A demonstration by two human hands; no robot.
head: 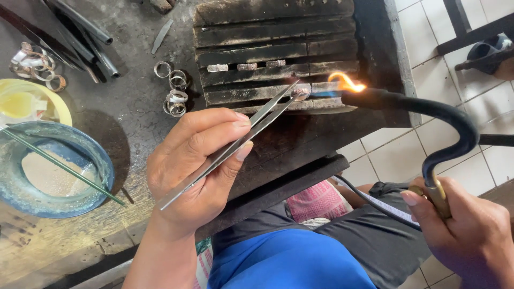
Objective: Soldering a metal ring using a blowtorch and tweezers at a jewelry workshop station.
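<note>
- Left hand (pixel 195 171): closed in a pinch grip, thumb above and fingers below, on long metal tweezers (pixel 235 143). Sits low centre, over the worktop (pixel 134 115) edge.
- Tweezers: long axis runs from lower left at the hand to upper right; the tips meet a small ring (pixel 301 94).
- Small ring: lies on the charred slatted block (pixel 278 53), up and to the right of the left hand, on a lower slat near the block's right side. Whether the tips grip it or only touch it cannot be told.
- Right hand (pixel 471 235): closed around the brass handle of a torch (pixel 428 115), low right, well apart from the ring.
- Torch: dark curved tube rises from the right hand, bends over and points left; its nozzle is just beside the ring, with an orange flame (pixel 345 82) at the tip.
- Key relation: tweezers come at the ring from the lower left, torch from the right; the two tools meet at the ring. The left hand is the nearer of the two hands.
- Three small pale pieces (pixel 246 67): on a slat above the ring.
- Loose silver rings (pixel 174 91): on the worktop left of the block.
- Blue bowl (pixel 101 166): far left, holding pale powder with a thin green rod (pixel 64 167) across it.
- Yellow dish (pixel 61 109): above the bowl.
</note>
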